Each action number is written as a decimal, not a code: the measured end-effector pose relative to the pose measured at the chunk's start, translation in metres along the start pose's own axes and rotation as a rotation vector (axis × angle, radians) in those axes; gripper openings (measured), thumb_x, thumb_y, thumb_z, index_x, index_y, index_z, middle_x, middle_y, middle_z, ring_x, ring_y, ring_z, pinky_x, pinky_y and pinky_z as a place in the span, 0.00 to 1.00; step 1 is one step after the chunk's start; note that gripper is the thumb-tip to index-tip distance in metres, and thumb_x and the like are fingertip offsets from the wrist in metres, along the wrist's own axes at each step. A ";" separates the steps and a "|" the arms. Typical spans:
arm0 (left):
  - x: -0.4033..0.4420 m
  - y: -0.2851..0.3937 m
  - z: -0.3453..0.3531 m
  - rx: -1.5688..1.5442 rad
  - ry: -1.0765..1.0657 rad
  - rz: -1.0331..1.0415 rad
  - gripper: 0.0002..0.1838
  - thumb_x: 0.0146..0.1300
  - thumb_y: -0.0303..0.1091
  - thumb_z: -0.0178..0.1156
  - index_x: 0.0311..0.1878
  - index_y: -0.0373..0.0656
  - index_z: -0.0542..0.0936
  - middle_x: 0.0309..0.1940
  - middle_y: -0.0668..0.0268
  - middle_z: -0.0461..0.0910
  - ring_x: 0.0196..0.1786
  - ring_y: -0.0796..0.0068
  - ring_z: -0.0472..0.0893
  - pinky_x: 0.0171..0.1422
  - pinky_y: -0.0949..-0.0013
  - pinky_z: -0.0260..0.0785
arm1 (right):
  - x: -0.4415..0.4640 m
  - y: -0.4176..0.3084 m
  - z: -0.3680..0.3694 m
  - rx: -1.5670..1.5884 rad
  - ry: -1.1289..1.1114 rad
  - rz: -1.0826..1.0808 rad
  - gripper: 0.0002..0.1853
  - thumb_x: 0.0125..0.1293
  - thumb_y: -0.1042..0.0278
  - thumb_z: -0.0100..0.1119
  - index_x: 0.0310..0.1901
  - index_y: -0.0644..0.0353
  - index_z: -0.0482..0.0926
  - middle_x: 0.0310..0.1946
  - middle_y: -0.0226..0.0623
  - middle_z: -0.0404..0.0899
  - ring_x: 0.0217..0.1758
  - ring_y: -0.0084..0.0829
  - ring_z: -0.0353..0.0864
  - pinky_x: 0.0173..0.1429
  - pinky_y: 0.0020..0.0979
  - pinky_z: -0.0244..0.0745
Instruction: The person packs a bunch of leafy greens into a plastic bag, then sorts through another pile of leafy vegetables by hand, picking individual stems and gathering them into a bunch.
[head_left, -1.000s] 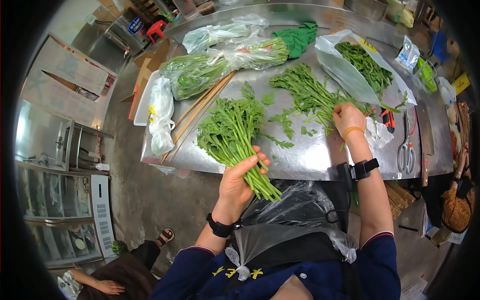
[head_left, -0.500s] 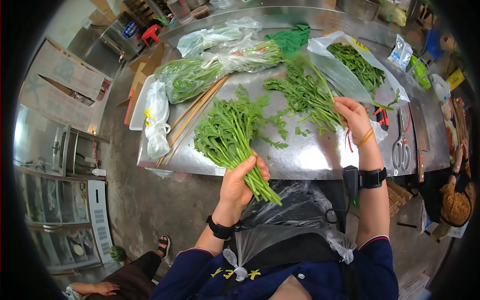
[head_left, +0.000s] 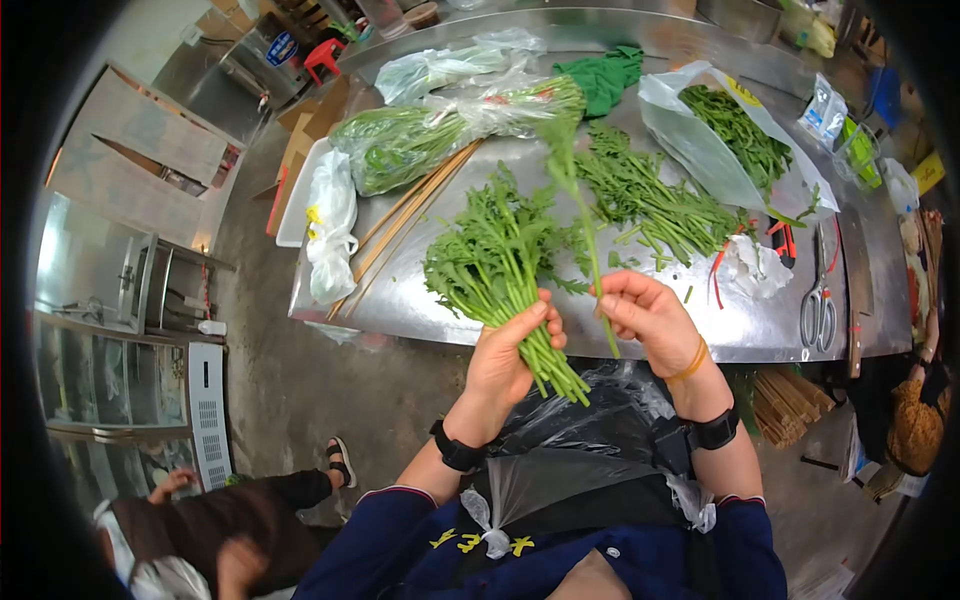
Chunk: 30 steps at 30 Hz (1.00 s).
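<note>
My left hand (head_left: 512, 358) is wrapped round a thick bunch of leafy greens (head_left: 495, 240), stems toward me and leaves pointing away over the steel table. Close beside it, my right hand (head_left: 645, 322) pinches a single green stalk (head_left: 590, 235) upright, its leafy top slightly blurred. Behind the right hand lies a loose pile of the same greens (head_left: 660, 195). An opened plastic bag (head_left: 690, 130) with more dark leaves in it rests at the back right. Crumpled white paper (head_left: 755, 268) and a red tie are to the right of my right hand.
Scissors (head_left: 820, 300), a red-and-black tool (head_left: 783, 243) and a long knife (head_left: 856, 330) lie at the table's right. Bagged vegetables (head_left: 400, 150), thin wooden sticks (head_left: 405, 215) and a green cloth (head_left: 603, 80) occupy the left and back. Another person (head_left: 200, 535) is at lower left.
My right hand has moved left from the pile to beside the bunch, bringing one stalk along. The left hand keeps its hold. The person at lower left has shifted into fuller view.
</note>
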<state>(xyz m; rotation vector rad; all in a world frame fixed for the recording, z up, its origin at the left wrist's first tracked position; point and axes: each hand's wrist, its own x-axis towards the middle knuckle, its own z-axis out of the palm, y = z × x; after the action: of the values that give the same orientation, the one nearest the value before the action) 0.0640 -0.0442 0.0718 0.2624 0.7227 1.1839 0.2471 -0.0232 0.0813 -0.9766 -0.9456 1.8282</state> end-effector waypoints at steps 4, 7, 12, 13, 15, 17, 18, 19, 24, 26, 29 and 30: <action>-0.001 0.000 0.004 0.064 0.002 0.003 0.12 0.57 0.27 0.57 0.44 0.36 0.72 0.31 0.63 0.73 0.34 0.73 0.73 0.35 0.70 0.67 | 0.000 0.004 0.013 -0.008 -0.095 0.009 0.10 0.59 0.72 0.57 0.43 0.62 0.75 0.33 0.26 0.77 0.36 0.16 0.74 0.41 0.18 0.68; 0.000 -0.001 0.003 0.072 -0.005 0.002 0.11 0.58 0.27 0.57 0.44 0.36 0.72 0.31 0.63 0.73 0.33 0.73 0.73 0.35 0.69 0.68 | 0.004 0.002 0.017 -0.003 -0.053 -0.091 0.10 0.59 0.73 0.57 0.42 0.63 0.75 0.33 0.28 0.78 0.36 0.16 0.75 0.42 0.18 0.69; 0.002 -0.006 0.003 0.098 0.011 -0.035 0.11 0.59 0.28 0.56 0.44 0.36 0.72 0.31 0.63 0.73 0.33 0.74 0.73 0.35 0.70 0.68 | 0.004 -0.001 0.022 -0.029 -0.085 -0.161 0.10 0.59 0.74 0.57 0.42 0.66 0.74 0.32 0.31 0.78 0.32 0.17 0.76 0.39 0.18 0.72; 0.002 -0.006 0.004 0.092 -0.003 -0.027 0.11 0.59 0.28 0.57 0.43 0.37 0.72 0.31 0.64 0.74 0.32 0.75 0.74 0.35 0.71 0.69 | 0.002 0.001 0.021 -0.029 -0.085 -0.160 0.10 0.59 0.74 0.57 0.42 0.66 0.74 0.32 0.31 0.78 0.32 0.17 0.76 0.39 0.18 0.72; 0.001 -0.006 0.005 0.082 -0.015 -0.017 0.11 0.58 0.29 0.58 0.43 0.38 0.72 0.31 0.65 0.74 0.31 0.76 0.74 0.35 0.72 0.70 | -0.001 0.005 0.017 -0.232 -0.114 -0.045 0.10 0.58 0.74 0.57 0.41 0.65 0.74 0.29 0.29 0.78 0.27 0.14 0.73 0.34 0.16 0.70; 0.001 -0.006 0.005 0.122 -0.029 0.029 0.11 0.58 0.29 0.58 0.43 0.38 0.72 0.32 0.65 0.74 0.32 0.76 0.74 0.34 0.73 0.70 | -0.005 0.003 0.013 -0.291 -0.080 -0.043 0.10 0.57 0.74 0.58 0.41 0.65 0.74 0.27 0.26 0.77 0.26 0.12 0.71 0.32 0.15 0.68; 0.002 -0.007 0.003 0.121 -0.029 0.029 0.11 0.58 0.29 0.58 0.43 0.38 0.72 0.32 0.65 0.74 0.32 0.76 0.74 0.34 0.73 0.70 | -0.007 0.002 0.013 -0.345 -0.045 -0.042 0.09 0.57 0.74 0.58 0.40 0.65 0.75 0.24 0.24 0.75 0.24 0.10 0.69 0.30 0.14 0.66; 0.004 -0.008 -0.001 0.161 -0.047 0.063 0.11 0.59 0.29 0.57 0.45 0.38 0.72 0.34 0.65 0.74 0.34 0.76 0.74 0.36 0.72 0.70 | -0.007 0.002 0.014 -0.344 -0.045 -0.042 0.09 0.57 0.74 0.58 0.40 0.65 0.75 0.24 0.24 0.75 0.24 0.10 0.69 0.30 0.14 0.66; 0.005 -0.014 0.002 0.223 0.032 0.177 0.13 0.59 0.29 0.58 0.47 0.40 0.72 0.37 0.65 0.75 0.37 0.75 0.75 0.39 0.71 0.71 | -0.006 0.010 0.018 -0.327 -0.079 -0.009 0.08 0.55 0.74 0.59 0.38 0.63 0.75 0.18 0.19 0.68 0.21 0.08 0.65 0.25 0.15 0.63; 0.005 -0.017 0.001 0.188 0.063 0.175 0.13 0.58 0.28 0.58 0.47 0.40 0.72 0.38 0.66 0.76 0.38 0.75 0.75 0.40 0.71 0.71 | -0.006 0.012 0.021 -0.377 -0.096 -0.003 0.08 0.55 0.74 0.60 0.38 0.63 0.75 0.18 0.20 0.69 0.21 0.09 0.65 0.25 0.15 0.63; 0.006 -0.018 0.002 0.237 0.116 0.222 0.11 0.59 0.30 0.57 0.44 0.40 0.73 0.38 0.64 0.76 0.37 0.74 0.75 0.40 0.69 0.71 | -0.003 0.015 0.023 -0.432 -0.092 -0.056 0.09 0.56 0.72 0.59 0.38 0.63 0.75 0.18 0.22 0.70 0.21 0.10 0.66 0.25 0.16 0.63; 0.007 -0.016 -0.002 0.236 0.112 0.216 0.11 0.59 0.30 0.57 0.44 0.40 0.73 0.38 0.64 0.76 0.37 0.74 0.75 0.40 0.69 0.71 | -0.002 0.017 0.022 -0.437 -0.074 -0.114 0.09 0.56 0.71 0.59 0.38 0.63 0.75 0.18 0.23 0.71 0.21 0.11 0.67 0.26 0.16 0.64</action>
<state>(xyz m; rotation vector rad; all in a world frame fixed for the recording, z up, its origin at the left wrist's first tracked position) 0.0763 -0.0446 0.0590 0.4836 0.9521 1.3259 0.2230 -0.0361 0.0761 -1.0930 -1.4564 1.6026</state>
